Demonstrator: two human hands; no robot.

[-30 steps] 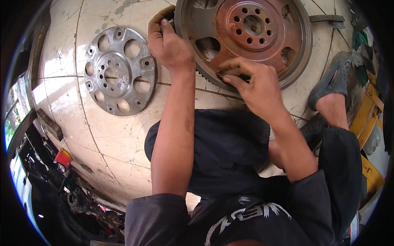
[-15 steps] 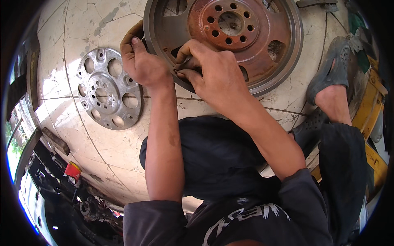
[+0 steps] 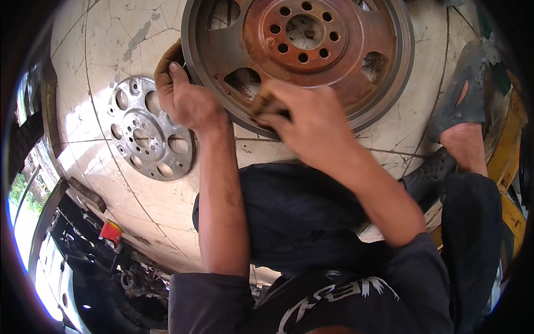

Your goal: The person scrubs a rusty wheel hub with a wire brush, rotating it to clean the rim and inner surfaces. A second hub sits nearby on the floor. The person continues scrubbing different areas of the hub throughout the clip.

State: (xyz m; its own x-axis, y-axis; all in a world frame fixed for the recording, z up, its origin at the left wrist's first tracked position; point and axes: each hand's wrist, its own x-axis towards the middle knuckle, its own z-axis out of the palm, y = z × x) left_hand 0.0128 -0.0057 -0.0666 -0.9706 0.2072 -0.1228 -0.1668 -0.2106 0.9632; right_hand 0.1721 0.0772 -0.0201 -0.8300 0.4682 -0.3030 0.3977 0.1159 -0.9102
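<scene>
- A large rusty flywheel (image 3: 300,55) is seen lying flat on the cracked, pale tiled floor (image 3: 111,33), at the top of the view.
- Its left rim is gripped by the left hand (image 3: 186,100), with a brown pad or cloth (image 3: 167,55) pressed under the fingers (image 3: 175,72) against the edge.
- The right hand (image 3: 308,119) is laid over the near rim, its fingers closed on a small brownish piece (image 3: 266,103), possibly abrasive paper; the hand is blurred, so what it is cannot be told.
- Compared with a second ago, the flywheel is now seen larger and further left in the view, and the right hand has been shifted leftward along the rim, nearer the left hand.
- From this it is judged that the rim is being worked around section by section.
- A smaller silvery perforated plate (image 3: 146,136) is left untouched on the floor, just beside the left wrist.
- A sandalled foot (image 3: 459,106) is seen at the right.
</scene>
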